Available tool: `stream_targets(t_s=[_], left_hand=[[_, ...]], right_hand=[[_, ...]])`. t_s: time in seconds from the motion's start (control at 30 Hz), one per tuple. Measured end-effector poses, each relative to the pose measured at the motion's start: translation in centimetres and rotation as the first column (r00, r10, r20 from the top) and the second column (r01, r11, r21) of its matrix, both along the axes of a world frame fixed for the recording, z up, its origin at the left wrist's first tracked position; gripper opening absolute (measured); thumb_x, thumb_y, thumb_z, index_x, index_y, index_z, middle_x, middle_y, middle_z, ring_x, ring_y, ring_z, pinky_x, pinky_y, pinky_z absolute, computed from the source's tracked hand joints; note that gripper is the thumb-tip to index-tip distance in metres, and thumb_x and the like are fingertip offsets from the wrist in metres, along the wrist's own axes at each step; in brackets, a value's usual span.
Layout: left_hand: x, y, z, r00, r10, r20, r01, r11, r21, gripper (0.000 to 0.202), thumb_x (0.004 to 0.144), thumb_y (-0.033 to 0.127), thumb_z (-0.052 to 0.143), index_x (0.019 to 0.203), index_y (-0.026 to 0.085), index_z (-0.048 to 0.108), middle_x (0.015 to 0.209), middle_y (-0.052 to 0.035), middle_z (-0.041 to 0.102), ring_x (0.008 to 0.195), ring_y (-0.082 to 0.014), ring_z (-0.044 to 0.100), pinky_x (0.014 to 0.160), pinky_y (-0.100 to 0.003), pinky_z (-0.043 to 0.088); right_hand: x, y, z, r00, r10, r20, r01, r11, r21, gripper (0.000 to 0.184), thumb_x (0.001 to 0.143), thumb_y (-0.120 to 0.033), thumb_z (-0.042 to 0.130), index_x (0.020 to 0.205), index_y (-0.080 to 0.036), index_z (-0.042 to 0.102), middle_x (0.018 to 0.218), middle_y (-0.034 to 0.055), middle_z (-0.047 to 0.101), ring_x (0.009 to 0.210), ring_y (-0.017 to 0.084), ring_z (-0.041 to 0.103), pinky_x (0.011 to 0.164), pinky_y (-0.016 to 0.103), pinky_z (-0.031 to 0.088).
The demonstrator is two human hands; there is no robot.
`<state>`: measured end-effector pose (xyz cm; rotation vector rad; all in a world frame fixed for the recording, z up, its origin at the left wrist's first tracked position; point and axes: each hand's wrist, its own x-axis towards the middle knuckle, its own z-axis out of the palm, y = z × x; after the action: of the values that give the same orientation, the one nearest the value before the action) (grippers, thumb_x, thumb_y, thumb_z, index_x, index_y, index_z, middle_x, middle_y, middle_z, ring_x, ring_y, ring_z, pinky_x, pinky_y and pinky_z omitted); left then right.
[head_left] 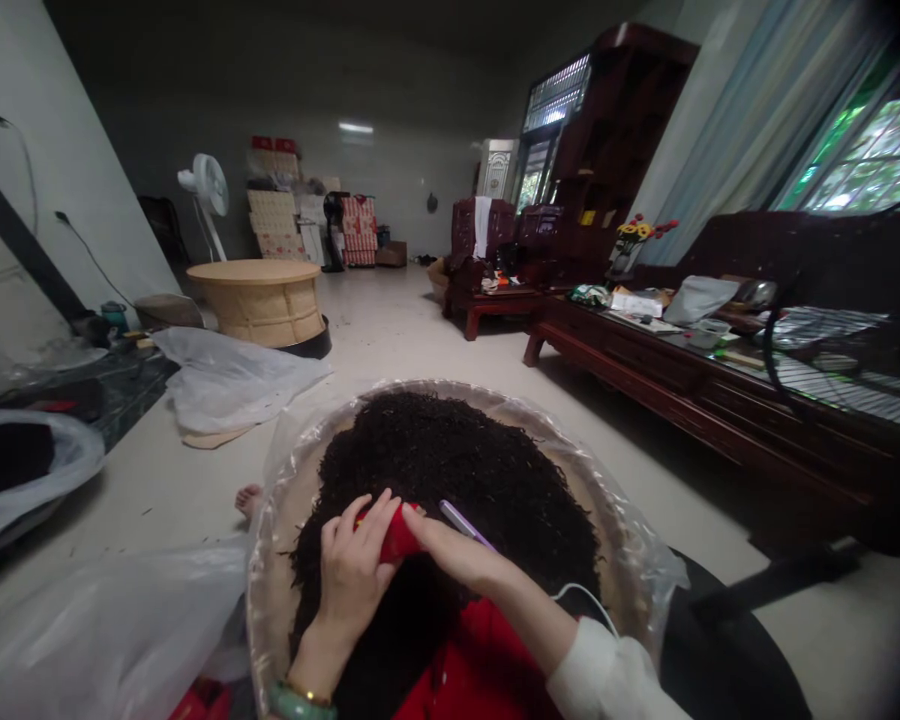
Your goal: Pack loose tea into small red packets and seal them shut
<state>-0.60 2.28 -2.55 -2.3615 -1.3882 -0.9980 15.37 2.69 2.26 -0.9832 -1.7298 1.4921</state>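
A small red packet (400,536) is between my two hands, above a heap of dark dried leaves that look like tea (450,440). My left hand (356,555) wears a green bangle and is closed around the packet, fingers across its top. Against the packet's right side lies my right hand (450,548), thumb edge toward me; its other fingers are largely hidden. The leaves fill a wide round basket (270,600) lined with clear plastic. A slim purple-and-white object (465,524) rests on the leaves just beyond my right wrist. Red material (487,665) lies below my forearms.
Clear plastic sheeting (112,640) lies at left, near another plastic-lined container (75,480) of dark material. A round woven stand (259,305) and a white fan (210,190) are farther back. A long dark wooden table (645,370) runs along the right. Stacked boxes (276,215) line the back.
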Motion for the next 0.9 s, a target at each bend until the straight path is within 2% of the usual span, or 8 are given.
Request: stream_targets(t_s=[0.17, 0.23, 0.3, 0.4, 0.5, 0.6, 0.73, 0.9], left_hand=[[-0.6, 0.7, -0.8, 0.986, 0.062, 0.157, -0.059, 0.998, -0.021, 0.045, 0.076, 0.018, 0.061, 0.12, 0.022, 0.059, 0.118, -0.008, 0.069, 0.103, -0.0264, 0.063, 0.083, -0.039, 0.042], [-1.0, 1.0, -1.2, 0.967, 0.106, 0.231, -0.093, 0.993, -0.067, 0.043, 0.076, 0.023, 0.063, 0.119, 0.022, 0.06, 0.114, -0.0077, 0.07, 0.099, -0.0262, 0.064, 0.082, -0.039, 0.044], [-1.2, 1.3, -1.6, 0.944, 0.141, 0.299, -0.112, 0.988, -0.11, 0.042, 0.075, 0.028, 0.064, 0.117, 0.023, 0.061, 0.11, -0.0073, 0.071, 0.096, -0.0261, 0.065, 0.082, -0.039, 0.046], [-1.4, 1.6, -2.1, 0.91, 0.171, 0.377, -0.116, 0.979, -0.165, 0.043, 0.074, 0.032, 0.067, 0.115, 0.023, 0.062, 0.109, -0.0078, 0.072, 0.096, -0.0265, 0.066, 0.085, -0.042, 0.048], [-1.5, 1.5, -2.3, 0.888, 0.177, 0.424, -0.092, 0.973, -0.214, 0.046, 0.071, 0.033, 0.069, 0.116, 0.022, 0.062, 0.11, -0.0082, 0.071, 0.097, -0.0267, 0.066, 0.086, -0.042, 0.05], [-1.8, 1.5, -2.3, 0.868, 0.187, 0.459, -0.075, 0.965, -0.252, 0.047, 0.071, 0.033, 0.069, 0.116, 0.022, 0.062, 0.109, -0.0081, 0.071, 0.096, -0.026, 0.067, 0.087, -0.043, 0.051], [-2.3, 1.5, -2.2, 0.836, 0.214, 0.505, -0.066, 0.954, -0.294, 0.046, 0.072, 0.035, 0.069, 0.115, 0.022, 0.062, 0.106, -0.0065, 0.072, 0.092, -0.0244, 0.069, 0.087, -0.04, 0.053], [-2.4, 1.5, -2.3, 0.806, 0.221, 0.55, -0.065, 0.955, -0.289, 0.046, 0.072, 0.038, 0.069, 0.115, 0.022, 0.062, 0.107, -0.0065, 0.072, 0.093, -0.0244, 0.069, 0.089, -0.04, 0.053]], right_hand=[[1.9, -0.2, -0.6, 0.986, -0.154, 0.055, 0.145, 0.979, 0.14, 0.063, 0.094, -0.061, 0.023, 0.108, -0.018, 0.067, 0.099, 0.009, 0.069, 0.097, 0.022, 0.061, 0.091, 0.04, 0.045], [3.3, -0.4, -1.1, 0.897, -0.37, 0.24, 0.286, 0.902, 0.323, 0.044, 0.091, -0.05, 0.043, 0.116, -0.019, 0.063, 0.108, 0.011, 0.066, 0.101, 0.024, 0.059, 0.092, 0.041, 0.044], [4.6, -0.5, -2.0, 0.74, -0.473, 0.478, 0.261, 0.858, 0.443, 0.054, 0.08, -0.036, 0.06, 0.13, -0.017, 0.052, 0.122, 0.0154, 0.059, 0.11, 0.029, 0.054, 0.096, 0.045, 0.041], [5.8, -0.6, -3.6, 0.634, -0.376, 0.676, 0.181, 0.922, 0.343, 0.083, 0.072, -0.021, 0.064, 0.146, -0.013, 0.029, 0.13, 0.0198, 0.053, 0.117, 0.032, 0.051, 0.097, 0.047, 0.041], [6.8, -0.2, -4.9, 0.69, -0.339, 0.64, 0.212, 0.94, 0.268, 0.091, 0.069, -0.02, 0.063, 0.148, -0.011, 0.019, 0.136, 0.0193, 0.05, 0.122, 0.029, 0.05, 0.102, 0.042, 0.038], [8.8, 0.7, -5.6, 0.654, -0.46, 0.6, 0.336, 0.888, 0.314, 0.088, 0.071, -0.023, 0.063, 0.148, -0.012, 0.021, 0.139, 0.018, 0.047, 0.124, 0.029, 0.049, 0.104, 0.041, 0.036], [11.6, 3.0, -5.5, 0.444, -0.606, 0.66, 0.417, 0.791, 0.447, 0.081, 0.078, -0.029, 0.06, 0.147, -0.008, 0.023, 0.142, 0.0243, 0.041, 0.132, 0.037, 0.038, 0.105, 0.051, 0.031], [8.6, 6.6, -3.9, 0.622, -0.492, 0.61, 0.292, 0.868, 0.402, 0.086, 0.085, -0.054, 0.052, 0.15, -0.011, 0.015, 0.156, 0.0215, 0.013, 0.145, 0.03, 0.009, 0.113, 0.046, 0.019]])
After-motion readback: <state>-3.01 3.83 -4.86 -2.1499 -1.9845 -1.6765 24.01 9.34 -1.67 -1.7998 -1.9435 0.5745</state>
